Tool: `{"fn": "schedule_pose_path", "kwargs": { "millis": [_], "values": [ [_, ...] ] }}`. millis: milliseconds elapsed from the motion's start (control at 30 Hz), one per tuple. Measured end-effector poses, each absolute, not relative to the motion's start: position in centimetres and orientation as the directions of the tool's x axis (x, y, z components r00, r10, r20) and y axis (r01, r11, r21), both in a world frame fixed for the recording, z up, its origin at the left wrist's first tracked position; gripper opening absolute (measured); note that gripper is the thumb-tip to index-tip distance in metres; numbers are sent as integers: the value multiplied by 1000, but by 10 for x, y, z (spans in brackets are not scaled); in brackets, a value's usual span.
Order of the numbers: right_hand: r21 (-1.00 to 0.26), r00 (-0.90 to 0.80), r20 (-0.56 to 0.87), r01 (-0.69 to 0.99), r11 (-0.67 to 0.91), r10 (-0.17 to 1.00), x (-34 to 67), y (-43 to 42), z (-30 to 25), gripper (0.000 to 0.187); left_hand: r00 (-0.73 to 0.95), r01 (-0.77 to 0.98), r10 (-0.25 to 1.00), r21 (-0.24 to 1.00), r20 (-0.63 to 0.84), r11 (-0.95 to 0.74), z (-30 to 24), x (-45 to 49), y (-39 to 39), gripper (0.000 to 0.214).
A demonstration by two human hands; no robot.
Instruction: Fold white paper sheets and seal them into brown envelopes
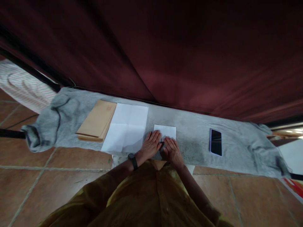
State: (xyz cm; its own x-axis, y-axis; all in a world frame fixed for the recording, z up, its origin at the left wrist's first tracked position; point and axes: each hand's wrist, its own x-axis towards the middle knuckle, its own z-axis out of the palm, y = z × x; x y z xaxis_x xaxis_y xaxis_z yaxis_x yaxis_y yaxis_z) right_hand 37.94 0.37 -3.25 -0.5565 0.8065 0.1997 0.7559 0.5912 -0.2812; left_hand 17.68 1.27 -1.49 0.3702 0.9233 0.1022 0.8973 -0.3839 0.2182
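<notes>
A small folded sheet of white paper [165,128] lies on the grey cloth in front of me. My left hand [151,145] rests flat on its left part, fingers stretched out. On its right part lies my right hand [173,152], also flat with the fingers extended. Both hands cover the near side of the paper. Left of my left hand is a larger sheet of white paper [127,129] with crease lines across it. Its left edge meets a stack of brown envelopes [97,121].
A grey cloth [189,126] covers the narrow surface. A phone [216,142] lies on it to the right. Dark red fabric [165,63] hangs along the far edge. Tiled floor [78,160] shows on the near side, and striped cloth [23,82] at the far left.
</notes>
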Motion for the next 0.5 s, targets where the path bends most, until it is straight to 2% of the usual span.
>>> {"fn": "schedule_pose_path", "kwargs": {
  "millis": [300,500],
  "values": [
    [-261,-480,176,819,511,859,357,45,-33,47,330,916,940,211,90,-342,-14,177,38,55],
    [-203,-427,155,868,452,891,353,55,-35,48,309,921,947,222,82,-320,-19,179,47,57]
  ]
}}
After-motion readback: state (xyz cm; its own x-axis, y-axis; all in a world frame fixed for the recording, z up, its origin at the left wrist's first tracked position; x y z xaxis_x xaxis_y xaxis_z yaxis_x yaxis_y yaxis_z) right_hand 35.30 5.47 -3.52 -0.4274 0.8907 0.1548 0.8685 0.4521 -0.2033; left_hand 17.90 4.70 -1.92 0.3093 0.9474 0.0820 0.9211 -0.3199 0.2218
